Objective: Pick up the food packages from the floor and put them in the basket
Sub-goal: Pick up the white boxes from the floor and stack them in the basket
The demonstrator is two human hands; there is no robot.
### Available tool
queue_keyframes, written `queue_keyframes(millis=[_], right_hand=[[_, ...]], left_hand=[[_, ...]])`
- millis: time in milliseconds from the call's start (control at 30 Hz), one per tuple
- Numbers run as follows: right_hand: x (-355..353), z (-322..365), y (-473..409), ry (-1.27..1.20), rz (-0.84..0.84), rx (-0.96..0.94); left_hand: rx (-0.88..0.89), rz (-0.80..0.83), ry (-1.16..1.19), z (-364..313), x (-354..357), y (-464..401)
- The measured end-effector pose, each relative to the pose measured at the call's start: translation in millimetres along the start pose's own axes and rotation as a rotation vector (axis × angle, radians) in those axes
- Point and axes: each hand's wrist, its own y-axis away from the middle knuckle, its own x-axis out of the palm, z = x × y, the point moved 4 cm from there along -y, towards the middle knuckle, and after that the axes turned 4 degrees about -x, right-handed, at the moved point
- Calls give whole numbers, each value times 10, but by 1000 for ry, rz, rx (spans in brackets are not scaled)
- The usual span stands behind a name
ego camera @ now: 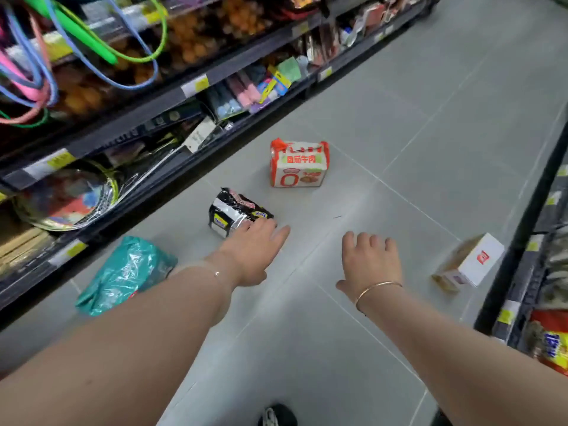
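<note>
Four food packages scattered on a grey tiled shop floor (353,318) between two shelf rows. Nearest the left shelves, a crinkly teal plastic bag (126,275), lying flat. Further up the aisle, a black and silver foil multipack (235,215), on its side. Beyond that, standing upright and apart from the rest, a white and orange noodle multipack (298,164) with red lettering. Over by the right shelves, a white and yellow cardboard box (468,262), blurred, seemingly tilted on one edge.

Left hand (253,250) stretched forward with fingers straight and spread, fingertips at the near end of the black and silver pack; touching or just short of it, hard to tell. Right hand (368,262) held out over bare floor, fingers relaxed and slightly bent, gripping nothing, a thin gold bangle (376,289) on the wrist. Toe of a dark shoe (278,416) at the bottom edge. No basket in view
</note>
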Motion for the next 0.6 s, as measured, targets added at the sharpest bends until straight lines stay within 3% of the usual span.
queue_keyframes(millis=[400,600], right_hand=[[839,-2115,-475,-273,117,365],[1321,-3295,-720,-458,147,653]], left_hand=[[258,63,-162,-1325,-589,-1927],[413,68,-295,-2238,-966,-2983]])
